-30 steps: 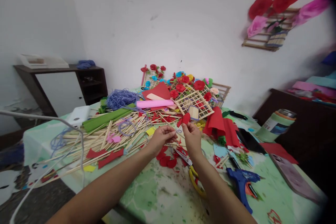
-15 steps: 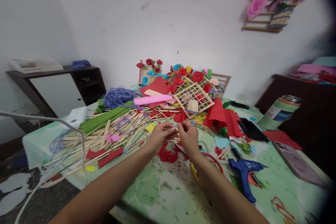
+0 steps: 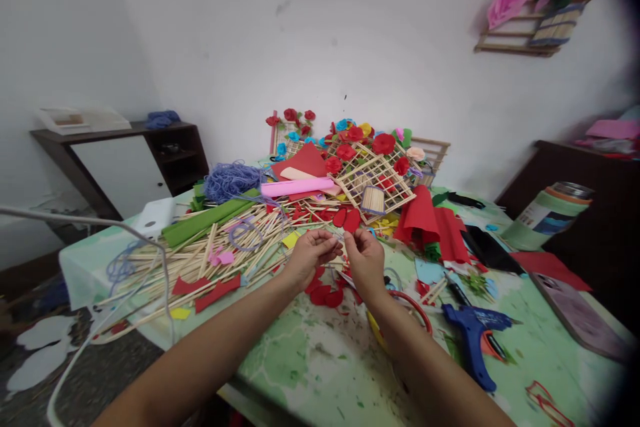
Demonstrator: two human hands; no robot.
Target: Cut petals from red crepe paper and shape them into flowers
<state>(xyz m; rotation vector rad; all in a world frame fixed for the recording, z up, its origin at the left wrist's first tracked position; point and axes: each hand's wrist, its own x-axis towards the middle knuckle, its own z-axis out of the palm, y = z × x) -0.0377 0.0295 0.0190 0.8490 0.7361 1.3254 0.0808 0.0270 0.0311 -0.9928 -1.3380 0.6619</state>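
My left hand (image 3: 315, 255) is closed, its thumb and fingers bent together; whatever is in them is too small to make out. Close beside it, my right hand (image 3: 366, 260) pinches at the base of a red paper petal (image 3: 353, 221), which stands up above the fingertips. Another dark-edged red piece (image 3: 340, 217) shows next to that petal. On the table below the hands lie several cut red petals (image 3: 325, 296). Scissors with red and yellow handles (image 3: 417, 312) lie partly hidden under my right forearm.
Thin wooden sticks (image 3: 200, 260), purple yarn (image 3: 233, 181) and flower-covered lattices (image 3: 377, 187) fill the far side. At right are a blue glue gun (image 3: 470, 340), a phone (image 3: 575, 317), a green bottle (image 3: 547, 217) and red crepe paper (image 3: 435, 227). A white cable (image 3: 163, 267) crosses at left.
The view has shifted slightly, so the scene sits further right. More of the red petal shows above my right fingertips. Both hands stay close together.
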